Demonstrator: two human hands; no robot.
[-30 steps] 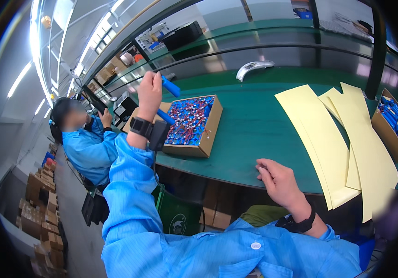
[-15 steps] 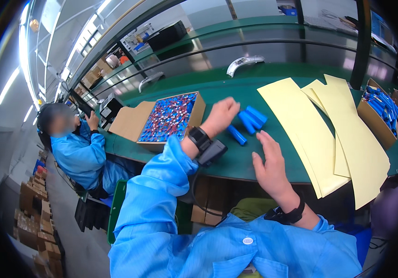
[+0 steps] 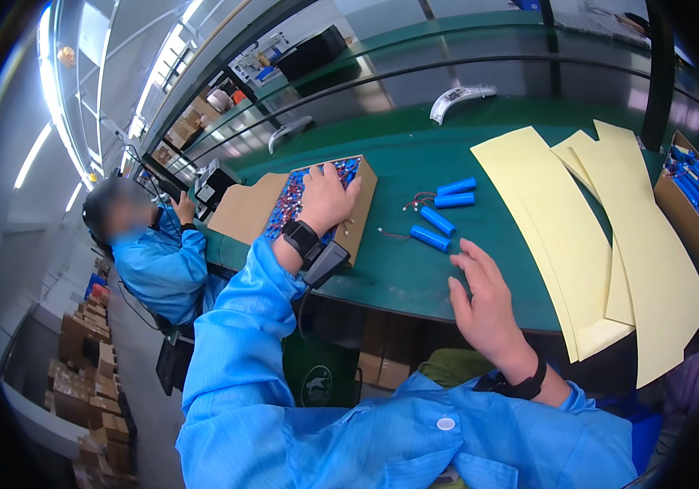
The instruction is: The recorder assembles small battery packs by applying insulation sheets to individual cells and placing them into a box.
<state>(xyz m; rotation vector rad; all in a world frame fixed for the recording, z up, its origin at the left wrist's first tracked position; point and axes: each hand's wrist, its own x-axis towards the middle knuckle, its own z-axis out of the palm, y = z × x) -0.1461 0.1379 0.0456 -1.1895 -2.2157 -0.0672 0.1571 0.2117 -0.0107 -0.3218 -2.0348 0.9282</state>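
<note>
My left hand point(image 3: 327, 198) lies over a cardboard box point(image 3: 363, 213) packed with blue cylindrical battery cells point(image 3: 286, 200) that have red wires and white connectors. Its fingers are apart and touch the top of the cells; nothing shows gripped in them. To the right of the box, several loose blue battery cells point(image 3: 437, 220) lie on their sides on the green table, thin leads pointing left. My right hand point(image 3: 484, 297) hovers at the table's front edge, just below these cells, with fingers stretched out and nothing held.
Pale yellow sheets point(image 3: 545, 236) overlap on the right of the green table point(image 3: 398, 285). Beyond them stands another cardboard box point(image 3: 683, 220) of blue cells. A white curved object point(image 3: 457, 99) lies at the back. A person in blue point(image 3: 158, 265) sits at the left.
My left hand has moved left from above the loose cells to the filled box, and its fingers have opened. The loose cells now lie spread apart with their leads showing. My right hand stays nearby, open.
</note>
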